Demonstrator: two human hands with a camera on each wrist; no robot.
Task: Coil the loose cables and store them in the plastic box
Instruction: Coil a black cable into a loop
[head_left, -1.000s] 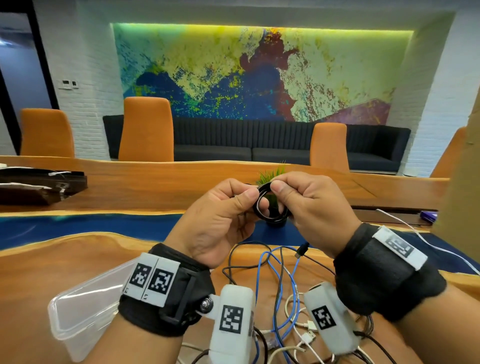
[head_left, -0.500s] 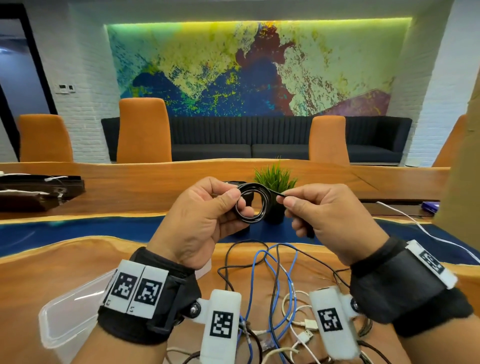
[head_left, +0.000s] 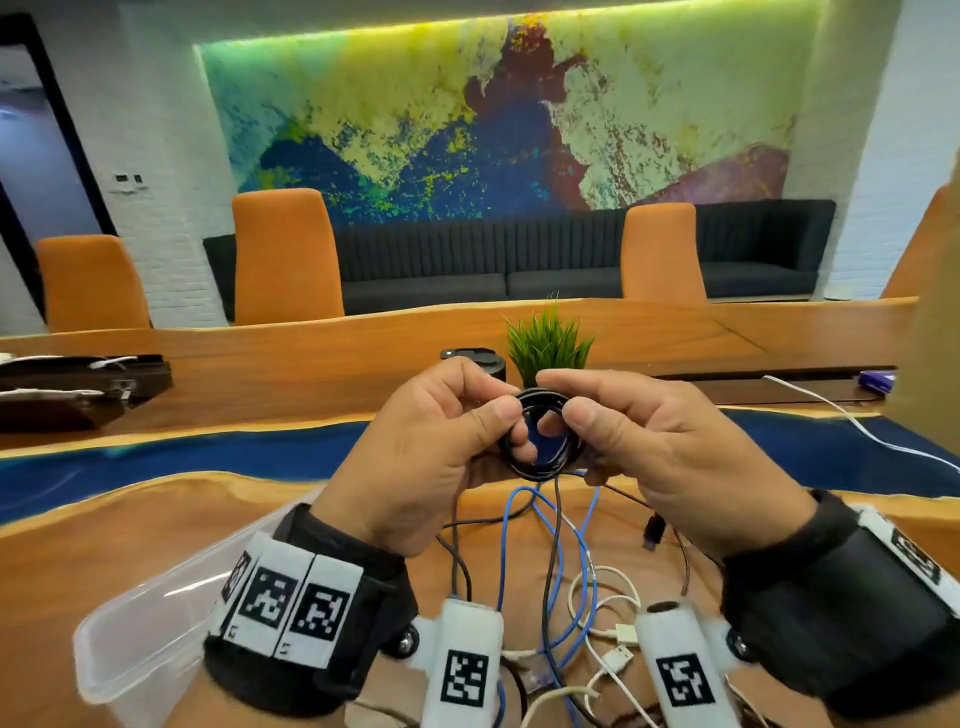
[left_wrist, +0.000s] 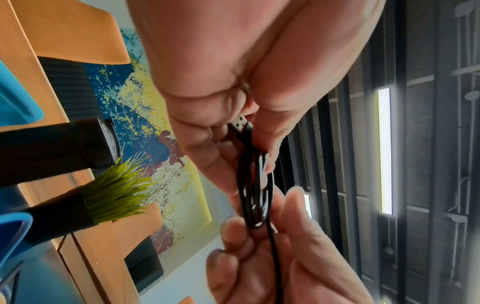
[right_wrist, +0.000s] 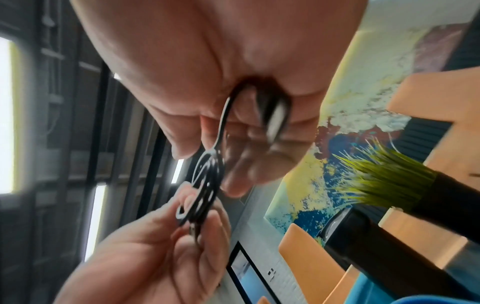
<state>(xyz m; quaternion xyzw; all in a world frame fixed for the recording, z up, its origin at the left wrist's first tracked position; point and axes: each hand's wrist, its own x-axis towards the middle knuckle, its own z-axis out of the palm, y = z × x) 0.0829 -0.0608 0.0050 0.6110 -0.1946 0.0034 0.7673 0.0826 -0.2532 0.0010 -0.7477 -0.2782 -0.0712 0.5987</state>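
A black cable wound into a small coil (head_left: 540, 436) hangs in the air between both hands, above the table. My left hand (head_left: 441, 441) pinches the coil's left side with thumb and fingers; its USB plug (left_wrist: 240, 123) sits in that palm. My right hand (head_left: 649, 447) pinches the right side, and the loose tail runs through its fingers (right_wrist: 226, 115). The tail's end with a dark plug (head_left: 653, 530) dangles under the right hand. A clear plastic box (head_left: 150, 623) lies at the lower left, partly behind my left wrist.
Loose blue (head_left: 556, 571), white (head_left: 602, 623) and black (head_left: 457, 561) cables lie tangled on the wooden table (head_left: 78, 561) below my hands. A potted grass plant (head_left: 548, 345) and a black cylinder (head_left: 475, 358) stand just beyond. Another white cable (head_left: 841, 421) trails at right.
The right hand has come back to the coil from its right side, laying another turn on it. Both hands now hold the coil, which sits a little lower.
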